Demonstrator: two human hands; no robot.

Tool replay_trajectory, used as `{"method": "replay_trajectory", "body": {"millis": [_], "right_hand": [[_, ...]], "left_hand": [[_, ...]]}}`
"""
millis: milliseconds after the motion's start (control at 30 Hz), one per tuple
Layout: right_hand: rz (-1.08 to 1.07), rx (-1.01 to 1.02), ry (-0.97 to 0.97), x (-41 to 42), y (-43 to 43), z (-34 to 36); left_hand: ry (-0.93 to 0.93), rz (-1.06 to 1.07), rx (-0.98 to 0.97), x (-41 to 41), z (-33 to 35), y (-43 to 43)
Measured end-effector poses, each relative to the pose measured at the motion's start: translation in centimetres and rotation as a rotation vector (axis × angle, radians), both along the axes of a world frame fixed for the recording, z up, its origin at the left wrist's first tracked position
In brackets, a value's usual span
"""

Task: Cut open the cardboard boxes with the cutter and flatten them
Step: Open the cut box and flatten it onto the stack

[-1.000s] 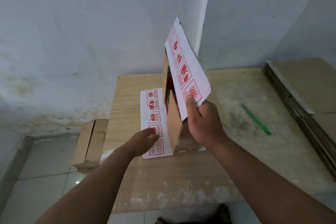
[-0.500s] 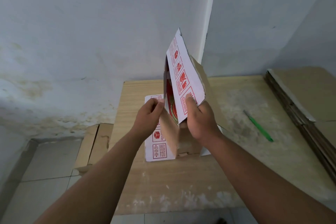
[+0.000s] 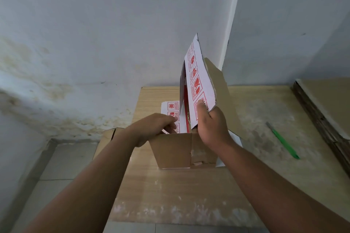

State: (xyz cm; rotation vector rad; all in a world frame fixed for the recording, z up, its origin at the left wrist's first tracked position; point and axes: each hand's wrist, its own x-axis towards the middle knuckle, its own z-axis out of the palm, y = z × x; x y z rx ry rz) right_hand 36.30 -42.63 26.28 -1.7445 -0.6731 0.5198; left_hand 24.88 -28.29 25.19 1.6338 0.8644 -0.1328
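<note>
- Box (image 3: 176,151): stands toward the desk's (image 3: 180,195) left edge, about midway between the near and far edges. It is already opened up; no closed seam shows from here.
- One white printed panel (image 3: 200,81) rises steeply; another lies flat on the desk behind my left hand. A brown flap (image 3: 170,149) faces me, upright.
- Right hand (image 3: 212,128): clamped on the lower corner of the printed panel, thumb on its face.
- Left hand (image 3: 157,128): fingers curled over the top edge of the brown flap. The hands are apart, one on each side of the box.
- Cutter (image 3: 282,140): lies unheld on the desk, well to the right of the box.
- Stack of flat cardboard (image 3: 325,111) at the desk's right edge; more cardboard (image 3: 106,138) on the floor off the left edge.
- Judgement: cutting looks finished for this box; collapsing it flat and adding it to the stack remains.
- Versus half a second ago: my left hand has dropped from the white side panel to the brown flap, which now faces me squarely. The right-hand grip and the cutter are unchanged.
</note>
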Motion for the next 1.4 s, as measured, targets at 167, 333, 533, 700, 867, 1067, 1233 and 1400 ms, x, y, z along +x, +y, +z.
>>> {"method": "replay_trajectory", "body": {"millis": [167,333,533,700,867,1067,1233,1400], "right_hand": [[-0.038,-0.002,0.064,-0.3,-0.3,-0.9],[-0.031,0.048,0.098,0.3,-0.4,-1.8],[-0.017,0.066,0.129,0.2,-0.6,-1.7],[-0.035,0.065,0.137,-0.2,-0.1,-1.6],[-0.031,0.037,0.127,-0.2,0.3,-1.2],[-0.058,0.006,0.04,-0.2,1.1,-1.1],[-0.068,-0.019,0.024,0.1,1.2,-1.0],[0.112,-0.094,-0.093,1.4,-0.6,-0.7]], "left_hand": [[0.124,-0.083,0.14,5.4,0.1,1.6],[0.001,-0.107,0.249,10.0,-0.1,4.3],[-0.021,0.134,0.337,11.6,-1.0,8.7],[-0.043,0.202,0.391,11.7,-0.5,9.9],[-0.109,0.182,0.321,12.5,0.0,9.4],[-0.199,0.162,0.109,13.1,2.8,5.1],[-0.228,0.181,-0.06,12.4,4.6,2.2],[-0.264,0.221,-0.048,12.4,4.6,1.3]]}}
